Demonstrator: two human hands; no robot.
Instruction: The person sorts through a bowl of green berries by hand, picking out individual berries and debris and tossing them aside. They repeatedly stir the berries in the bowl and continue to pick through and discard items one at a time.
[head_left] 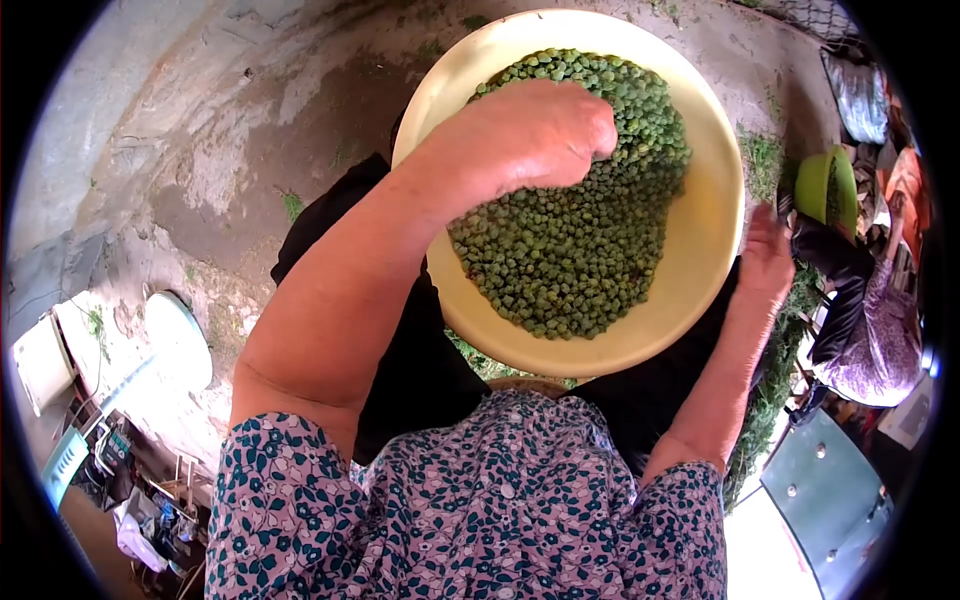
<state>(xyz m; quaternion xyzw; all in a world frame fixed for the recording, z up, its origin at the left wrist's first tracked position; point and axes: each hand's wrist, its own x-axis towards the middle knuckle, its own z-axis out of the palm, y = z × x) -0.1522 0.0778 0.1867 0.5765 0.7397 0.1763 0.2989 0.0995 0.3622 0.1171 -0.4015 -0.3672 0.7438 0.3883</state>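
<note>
A large pale yellow basin (715, 240) rests across my lap, tilted slightly. Heaped in it are many small round green pods or berries (560, 260). My left hand (560, 130) reaches over the upper part of the heap, its fingers curled closed with the back of the hand towards me; whatever it may hold is hidden. On the right, my right hand (767, 255) is at the basin's outer rim, fingers bent against the edge and partly in shadow.
Another person in a patterned purple top (875, 335) sits at the right, near a lime-green bowl (828, 188). Cut green plants (790, 330) lie beside my right leg. A round pale lid-like object (178, 340) and household clutter (150, 520) are at the left.
</note>
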